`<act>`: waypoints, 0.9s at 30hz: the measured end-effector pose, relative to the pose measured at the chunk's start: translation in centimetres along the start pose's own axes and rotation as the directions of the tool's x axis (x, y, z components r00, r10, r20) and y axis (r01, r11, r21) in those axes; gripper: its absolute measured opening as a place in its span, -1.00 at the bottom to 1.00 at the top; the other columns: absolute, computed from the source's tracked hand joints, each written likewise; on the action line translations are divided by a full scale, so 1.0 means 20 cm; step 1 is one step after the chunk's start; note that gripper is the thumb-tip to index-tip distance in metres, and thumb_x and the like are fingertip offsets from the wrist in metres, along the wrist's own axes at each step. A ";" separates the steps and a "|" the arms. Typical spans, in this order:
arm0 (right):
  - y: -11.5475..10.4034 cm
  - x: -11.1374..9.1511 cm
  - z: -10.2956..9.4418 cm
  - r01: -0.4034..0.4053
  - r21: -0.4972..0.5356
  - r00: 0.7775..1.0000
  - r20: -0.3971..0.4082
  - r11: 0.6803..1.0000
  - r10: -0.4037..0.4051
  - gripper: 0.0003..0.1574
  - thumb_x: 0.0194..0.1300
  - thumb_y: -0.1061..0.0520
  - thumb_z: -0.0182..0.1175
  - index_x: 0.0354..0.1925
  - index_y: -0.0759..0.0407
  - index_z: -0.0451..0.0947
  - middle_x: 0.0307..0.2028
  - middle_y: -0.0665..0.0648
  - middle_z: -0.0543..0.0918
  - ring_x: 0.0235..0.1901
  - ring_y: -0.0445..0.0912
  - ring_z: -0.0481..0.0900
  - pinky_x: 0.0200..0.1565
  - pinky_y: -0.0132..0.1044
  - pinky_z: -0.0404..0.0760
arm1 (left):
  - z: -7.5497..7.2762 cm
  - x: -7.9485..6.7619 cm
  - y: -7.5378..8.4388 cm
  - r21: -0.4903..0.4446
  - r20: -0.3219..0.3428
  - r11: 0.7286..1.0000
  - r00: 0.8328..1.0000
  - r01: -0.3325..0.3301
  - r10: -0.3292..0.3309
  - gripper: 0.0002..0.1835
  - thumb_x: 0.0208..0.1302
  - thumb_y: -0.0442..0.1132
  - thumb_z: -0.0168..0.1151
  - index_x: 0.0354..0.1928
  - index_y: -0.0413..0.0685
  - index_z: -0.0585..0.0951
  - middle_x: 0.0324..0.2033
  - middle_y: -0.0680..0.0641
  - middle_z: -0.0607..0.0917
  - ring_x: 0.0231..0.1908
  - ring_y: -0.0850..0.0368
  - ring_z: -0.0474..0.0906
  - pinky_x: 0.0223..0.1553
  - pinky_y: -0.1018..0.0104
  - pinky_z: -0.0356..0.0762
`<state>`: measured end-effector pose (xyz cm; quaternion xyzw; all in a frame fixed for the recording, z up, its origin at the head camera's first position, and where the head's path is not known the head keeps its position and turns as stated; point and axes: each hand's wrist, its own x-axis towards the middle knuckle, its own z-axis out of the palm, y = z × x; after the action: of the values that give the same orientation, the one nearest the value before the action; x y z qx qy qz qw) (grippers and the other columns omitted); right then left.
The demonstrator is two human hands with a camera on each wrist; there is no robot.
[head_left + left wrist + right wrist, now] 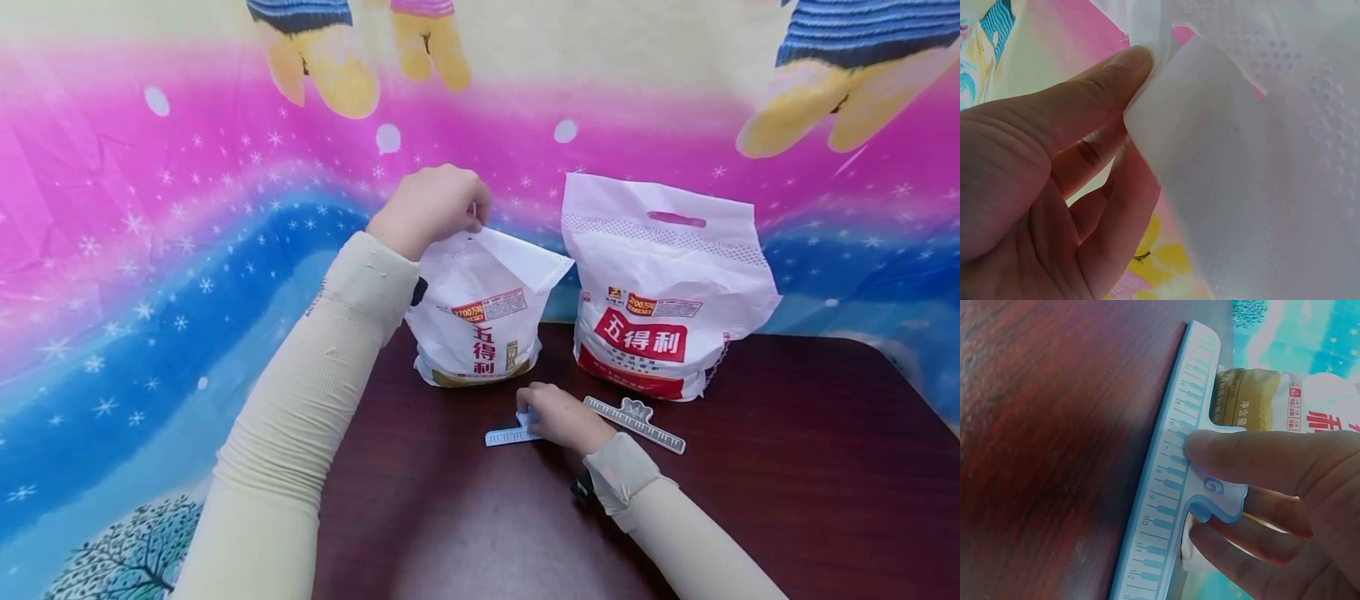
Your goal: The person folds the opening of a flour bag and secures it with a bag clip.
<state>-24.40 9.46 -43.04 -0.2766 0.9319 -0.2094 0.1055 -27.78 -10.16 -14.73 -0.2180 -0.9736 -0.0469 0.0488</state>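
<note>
A person's two hands work at a dark wooden table, where a red-labelled bag stands upright in front of a printed cloth. Left of the red-labelled bag stands a second white bag, the gold-based bag; the left hand pinches its top edge between thumb and fingers, and a folded corner of that top points right, towards the red-labelled bag. In front and to the left of the red-labelled bag, the right hand grips a blue ruler clip by its handle. The blue clip's long axis runs roughly left to right, its bare end pointing left. Directly in front of the red-labelled bag lies a grey clip, slanting nearer the viewer at its right end, handle towards the bag.
</note>
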 end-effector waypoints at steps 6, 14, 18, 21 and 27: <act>0.01 -0.01 0.00 0.026 0.039 1.000 0.009 0.999 -0.026 -0.69 0.23 0.26 0.43 -0.08 0.07 0.61 -0.25 0.00 0.58 -0.26 -0.09 0.54 -0.09 -0.17 0.67 | 0.00 -0.01 0.00 -0.001 0.001 1.000 1.000 0.001 -0.001 -0.86 0.38 -0.25 0.33 -0.08 0.02 0.75 -0.06 -0.04 0.70 -0.03 0.02 0.51 0.01 0.08 0.56; 0.01 -0.03 0.00 0.012 0.068 1.000 0.005 0.998 -0.012 -0.48 0.22 0.25 0.44 0.15 0.11 0.61 -0.04 0.09 0.65 -0.08 -0.05 0.61 0.07 -0.06 0.65 | 0.00 -0.01 0.00 -0.004 -0.013 1.000 1.000 -0.005 0.005 -0.87 0.39 -0.28 0.31 -0.08 0.00 0.75 -0.07 -0.06 0.70 -0.03 0.01 0.52 0.01 0.07 0.56; 0.00 -0.04 -0.01 0.001 0.039 1.000 0.016 0.999 -0.001 -0.49 0.23 0.24 0.44 0.15 0.14 0.62 -0.05 0.11 0.65 -0.09 -0.05 0.61 0.07 -0.07 0.66 | 0.00 -0.01 0.00 -0.004 -0.013 1.000 1.000 0.002 -0.002 -0.85 0.39 -0.27 0.31 -0.07 0.00 0.75 -0.05 -0.05 0.70 -0.03 0.02 0.52 0.02 0.09 0.56; 0.00 -0.04 -0.01 -0.006 0.017 1.000 0.023 1.000 0.005 -0.52 0.24 0.22 0.45 0.13 0.13 0.64 -0.07 0.09 0.65 -0.11 -0.06 0.61 0.05 -0.09 0.67 | 0.01 -0.01 0.00 -0.006 -0.015 1.000 1.000 0.003 -0.003 -0.85 0.39 -0.27 0.31 -0.06 0.01 0.75 -0.04 -0.05 0.70 -0.03 0.02 0.51 0.02 0.09 0.56; 0.00 -0.05 -0.02 0.004 0.001 1.000 0.023 1.000 -0.004 -0.57 0.23 0.20 0.46 0.07 0.12 0.67 -0.13 0.07 0.64 -0.17 -0.09 0.61 -0.01 -0.13 0.69 | 0.01 0.00 0.00 -0.004 -0.012 1.000 1.000 0.002 -0.002 -0.84 0.40 -0.27 0.30 -0.05 0.01 0.75 -0.03 -0.05 0.70 -0.02 0.02 0.51 0.02 0.09 0.56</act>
<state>-23.73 10.05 -42.53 -0.2808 0.9300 -0.2070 0.1161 -27.80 -10.24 -14.84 -0.2169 -0.9734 -0.0504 0.0543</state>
